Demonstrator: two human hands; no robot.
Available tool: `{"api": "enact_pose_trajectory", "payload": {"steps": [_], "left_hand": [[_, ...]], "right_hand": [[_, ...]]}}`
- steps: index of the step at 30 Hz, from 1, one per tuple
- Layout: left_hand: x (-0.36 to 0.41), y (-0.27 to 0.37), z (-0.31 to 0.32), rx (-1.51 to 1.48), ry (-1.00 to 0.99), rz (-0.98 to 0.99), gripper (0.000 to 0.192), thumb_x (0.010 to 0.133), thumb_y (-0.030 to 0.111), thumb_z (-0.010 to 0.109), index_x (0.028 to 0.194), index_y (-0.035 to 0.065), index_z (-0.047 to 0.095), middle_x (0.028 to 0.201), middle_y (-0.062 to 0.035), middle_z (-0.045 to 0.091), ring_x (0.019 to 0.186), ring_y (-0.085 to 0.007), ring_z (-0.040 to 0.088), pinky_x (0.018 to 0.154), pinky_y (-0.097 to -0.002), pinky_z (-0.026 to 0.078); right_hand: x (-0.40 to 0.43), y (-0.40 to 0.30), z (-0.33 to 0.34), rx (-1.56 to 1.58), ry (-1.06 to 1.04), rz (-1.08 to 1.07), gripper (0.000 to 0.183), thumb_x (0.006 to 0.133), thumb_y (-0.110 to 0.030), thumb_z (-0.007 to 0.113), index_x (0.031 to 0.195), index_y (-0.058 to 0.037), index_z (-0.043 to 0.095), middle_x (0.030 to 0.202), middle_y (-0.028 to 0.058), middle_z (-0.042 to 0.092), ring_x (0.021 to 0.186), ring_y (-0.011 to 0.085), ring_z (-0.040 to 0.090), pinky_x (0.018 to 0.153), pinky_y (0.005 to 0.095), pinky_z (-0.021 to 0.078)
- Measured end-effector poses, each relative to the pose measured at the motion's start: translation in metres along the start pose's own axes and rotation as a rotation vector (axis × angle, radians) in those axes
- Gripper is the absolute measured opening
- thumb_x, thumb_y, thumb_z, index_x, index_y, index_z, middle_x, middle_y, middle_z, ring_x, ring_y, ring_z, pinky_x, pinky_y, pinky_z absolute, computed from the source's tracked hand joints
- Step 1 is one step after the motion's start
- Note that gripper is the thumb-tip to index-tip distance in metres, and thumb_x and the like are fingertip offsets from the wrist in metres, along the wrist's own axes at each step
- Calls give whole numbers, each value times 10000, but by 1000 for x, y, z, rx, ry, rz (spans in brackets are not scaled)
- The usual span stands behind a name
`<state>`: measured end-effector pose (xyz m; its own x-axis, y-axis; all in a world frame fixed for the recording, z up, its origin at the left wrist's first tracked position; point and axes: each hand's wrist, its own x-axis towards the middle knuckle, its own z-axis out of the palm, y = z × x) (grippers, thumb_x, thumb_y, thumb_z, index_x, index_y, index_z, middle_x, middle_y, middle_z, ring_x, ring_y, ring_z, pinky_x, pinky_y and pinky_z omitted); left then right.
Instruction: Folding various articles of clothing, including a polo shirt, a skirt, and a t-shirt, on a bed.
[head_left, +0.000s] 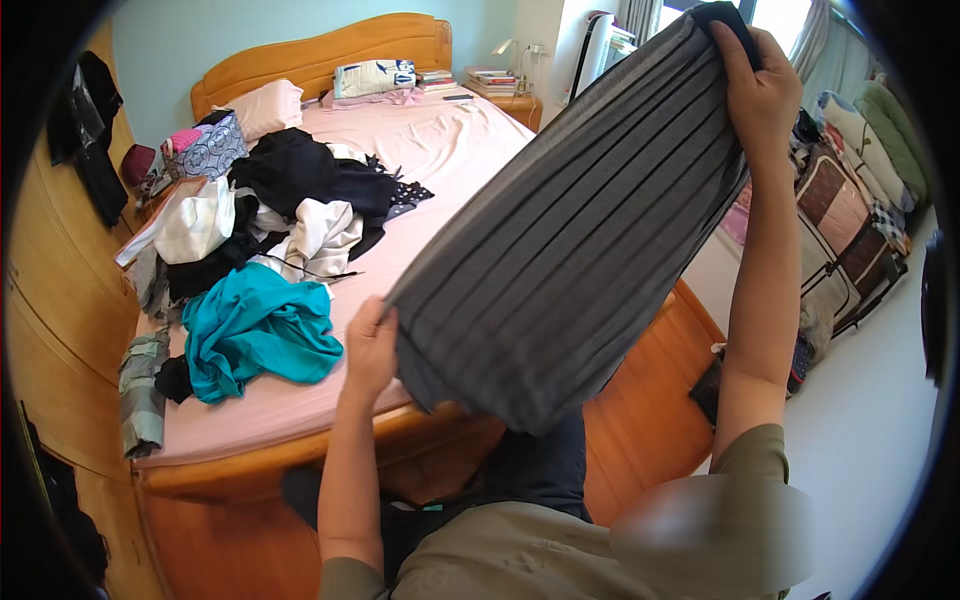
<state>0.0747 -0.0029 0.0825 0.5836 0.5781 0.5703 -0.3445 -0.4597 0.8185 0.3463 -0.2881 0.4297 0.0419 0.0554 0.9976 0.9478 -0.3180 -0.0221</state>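
Observation:
A grey pleated garment with a dark band, possibly a skirt, is stretched between my two hands above the foot of the bed. My right hand pinches the dark band at its upper end, thumb on the near side. Lower down, my left hand grips the garment's other edge. The fabric slants from upper right to lower left and hides part of the bed and floor. On the bed to the left lie a crumpled teal garment, white cloths and a heap of black clothes.
The bed has a pink sheet and a wooden headboard. A rolled grey-green cloth lies at its left corner. A patterned fabric box stands beyond the heap. Wooden wardrobe doors line the left; folded bedding is piled at right.

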Motion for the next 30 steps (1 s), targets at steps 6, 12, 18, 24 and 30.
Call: {"api": "enact_pose_trajectory", "payload": {"steps": [6, 12, 18, 24, 30], "left_hand": [[-6, 17, -62, 295, -91, 264, 128, 946, 36, 619, 835, 10, 562, 714, -77, 436, 664, -182, 444, 607, -327, 360], [-78, 51, -135, 162, -26, -43, 161, 981, 90, 613, 844, 7, 598, 760, -39, 552, 703, -130, 503, 641, -302, 395], [-27, 62, -178, 77, -10, -105, 237, 932, 178, 740, 997, 20, 575, 860, 15, 620, 787, -63, 523, 675, -227, 407], [56, 65, -202, 796, -413, -98, 261, 762, -7, 735, 1006, 1, 643, 767, -76, 636, 724, -134, 587, 683, -344, 499], [123, 169, -257, 1353, 74, 415, 277, 814, -35, 639, 1083, 17, 678, 969, -214, 672, 912, -381, 652, 792, -434, 508]], "right_hand": [[-19, -15, -2, 66, -13, 74, 317, 957, -320, 759, 1036, -14, 743, 806, -3, 707, 754, 51, 590, 705, 222, 467], [-31, -54, -26, 171, -46, 105, 199, 952, -194, 768, 1012, -5, 749, 861, -33, 709, 800, 34, 602, 736, 185, 459], [-30, -32, 32, 188, -162, 130, 294, 984, -279, 715, 1068, 2, 738, 868, -12, 700, 808, 78, 605, 769, 240, 473], [-75, 20, 154, 117, -307, 258, 442, 913, -470, 741, 944, -29, 723, 768, 151, 691, 715, 276, 649, 707, 387, 493], [-72, 45, 162, 310, 130, 358, 362, 962, -357, 729, 972, 5, 719, 793, 120, 708, 730, 196, 651, 723, 341, 500]]}}
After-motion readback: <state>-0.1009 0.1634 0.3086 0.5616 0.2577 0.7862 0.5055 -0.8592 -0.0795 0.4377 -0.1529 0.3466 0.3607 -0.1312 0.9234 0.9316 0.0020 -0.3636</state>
